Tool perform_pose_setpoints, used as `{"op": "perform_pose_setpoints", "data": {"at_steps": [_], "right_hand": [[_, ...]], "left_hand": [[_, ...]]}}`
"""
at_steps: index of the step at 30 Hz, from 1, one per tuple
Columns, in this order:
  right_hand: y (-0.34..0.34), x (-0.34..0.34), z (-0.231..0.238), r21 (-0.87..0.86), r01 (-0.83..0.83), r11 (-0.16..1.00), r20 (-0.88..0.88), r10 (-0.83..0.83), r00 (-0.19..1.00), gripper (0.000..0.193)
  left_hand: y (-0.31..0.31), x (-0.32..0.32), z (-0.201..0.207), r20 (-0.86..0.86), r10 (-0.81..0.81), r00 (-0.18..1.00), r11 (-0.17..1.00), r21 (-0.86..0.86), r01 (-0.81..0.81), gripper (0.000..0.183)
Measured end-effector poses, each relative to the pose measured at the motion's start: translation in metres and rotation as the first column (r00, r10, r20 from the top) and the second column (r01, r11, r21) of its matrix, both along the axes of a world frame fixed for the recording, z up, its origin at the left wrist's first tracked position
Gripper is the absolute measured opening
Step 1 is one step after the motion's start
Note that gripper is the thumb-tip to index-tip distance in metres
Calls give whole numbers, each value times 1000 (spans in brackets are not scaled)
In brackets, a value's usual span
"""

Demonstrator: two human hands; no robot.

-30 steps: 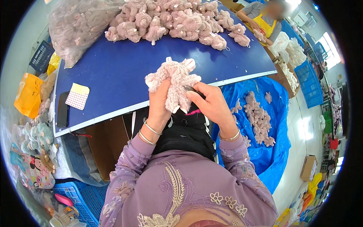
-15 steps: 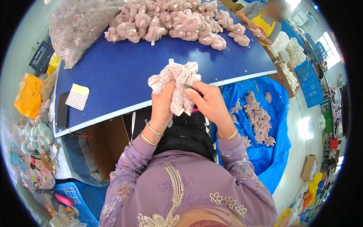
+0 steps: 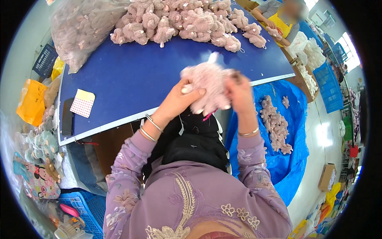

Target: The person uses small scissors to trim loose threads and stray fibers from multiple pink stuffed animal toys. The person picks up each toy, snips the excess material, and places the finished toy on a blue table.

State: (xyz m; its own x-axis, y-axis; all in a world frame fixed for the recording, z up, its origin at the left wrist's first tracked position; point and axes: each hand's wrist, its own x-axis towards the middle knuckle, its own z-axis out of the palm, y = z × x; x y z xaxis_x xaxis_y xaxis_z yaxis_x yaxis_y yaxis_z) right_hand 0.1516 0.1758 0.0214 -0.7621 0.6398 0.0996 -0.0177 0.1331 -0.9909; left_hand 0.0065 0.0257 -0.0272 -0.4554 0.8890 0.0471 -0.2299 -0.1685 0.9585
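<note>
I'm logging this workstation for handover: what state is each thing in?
Plush toy, held up, motion-blurred
Left hand, gripping the plush toy
Right hand, blurred at the plush toy's right side, grip unclear
Toy pile, loosely heaped
Clear plastic bag, bulging
Blue plastic sheet, open, holding small toys
Dotted paper sheet, lying flat
Black device, lying flat

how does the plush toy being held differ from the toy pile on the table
The plush toy is single and blurred; the toy pile has many, looking sharper. The left hand grips the plush toy; the toy pile lies on the blue table. Both look fluffy and pinkish.
</note>
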Motion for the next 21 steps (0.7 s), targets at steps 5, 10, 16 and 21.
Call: {"op": "perform_pose_setpoints", "data": {"at_steps": [5, 10, 16, 21], "right_hand": [[76, 61, 49, -278, -195, 940, -871, -161, 464, 50], [90, 27, -13, -88, 269, 959, -202, -282, 938, 32], [83, -5, -74, 306, 330, 893, -42, -333, 942, 24], [86, -27, -74, 433, 368, 823, 15, -415, 910, 16]], "left_hand": [[11, -91, 20, -519, 228, 824, 953, -57, -299, 34], [16, -256, 27, -679, 631, 375, 703, 295, -647, 36], [21, -391, 29, -776, 476, 413, 719, 74, -691, 48], [69, -454, -8, -815, 337, 472, 801, -16, -599, 57]]}}
